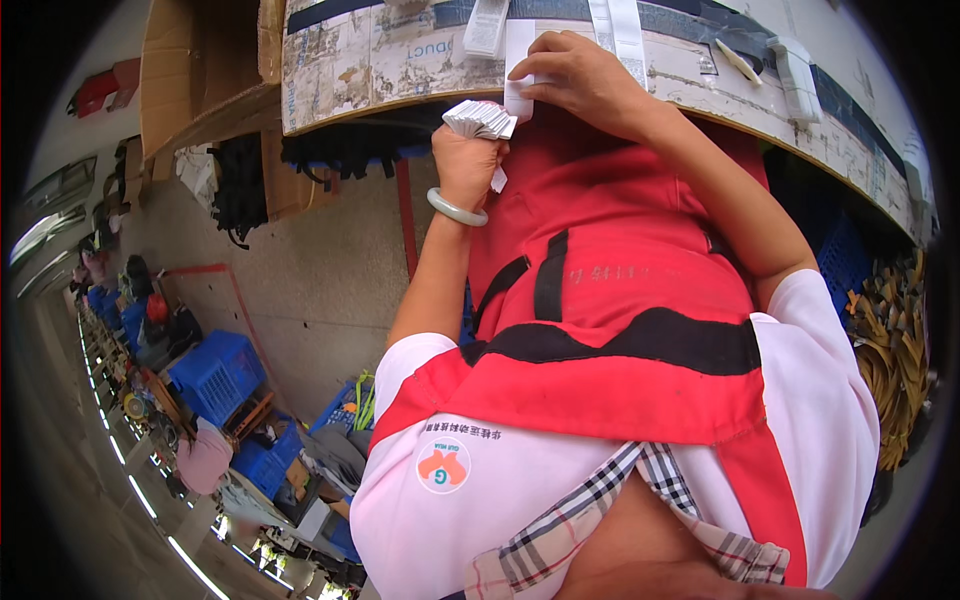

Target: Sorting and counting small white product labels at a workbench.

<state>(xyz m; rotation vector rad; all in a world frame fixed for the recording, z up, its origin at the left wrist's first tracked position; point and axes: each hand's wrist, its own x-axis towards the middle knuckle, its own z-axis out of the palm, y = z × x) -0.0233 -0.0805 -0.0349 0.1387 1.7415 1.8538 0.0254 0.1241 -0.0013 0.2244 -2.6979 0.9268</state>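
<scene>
My left hand (462,165), with a pale bangle on its wrist, is closed around a thick bundle of small white paper labels (480,120). Their ends fan out above the fist, and one loose end pokes out below it. To the right, my right hand (585,82) bends over the table's near edge. Its thumb and fingers pinch a white label strip (519,45) that lies across the tabletop; the exact grip is partly hidden by the fingers. More white label strips lie close by: a stack (486,27) left of the hand and long strips (628,40) behind it.
The worn table (370,60) is covered with taped cardboard. On its right side lie a pale cutter-like tool (738,62) and a white plastic piece (795,78). An open cardboard box (205,70) stands at the left. Blue crates (217,375) and a person in pink (204,458) are farther left.
</scene>
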